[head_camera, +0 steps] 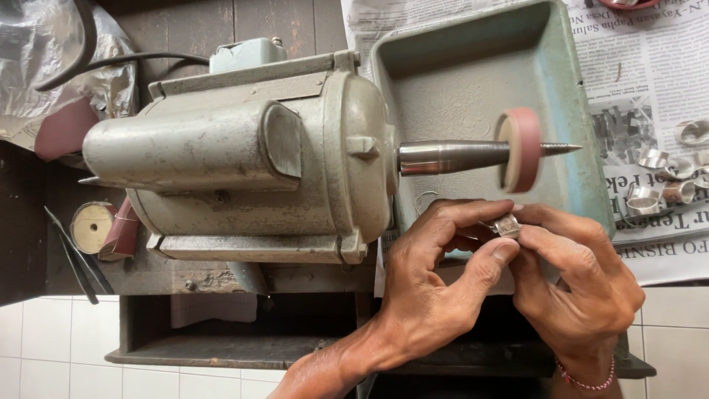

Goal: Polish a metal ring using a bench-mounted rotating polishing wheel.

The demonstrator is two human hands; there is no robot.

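Left hand [436, 288] and right hand [583, 281] together pinching one silver ring [507, 224], one pink wheel [521, 150] spinning above, several rings [657, 185] lying on newspaper [665, 66].

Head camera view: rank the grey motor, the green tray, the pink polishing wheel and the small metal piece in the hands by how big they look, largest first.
1. Grey motor
2. Green tray, partly hidden, though probably still second
3. Pink polishing wheel
4. Small metal piece, pinched between left hand and right hand

Bare forearms, red beaded wristband [587, 378]
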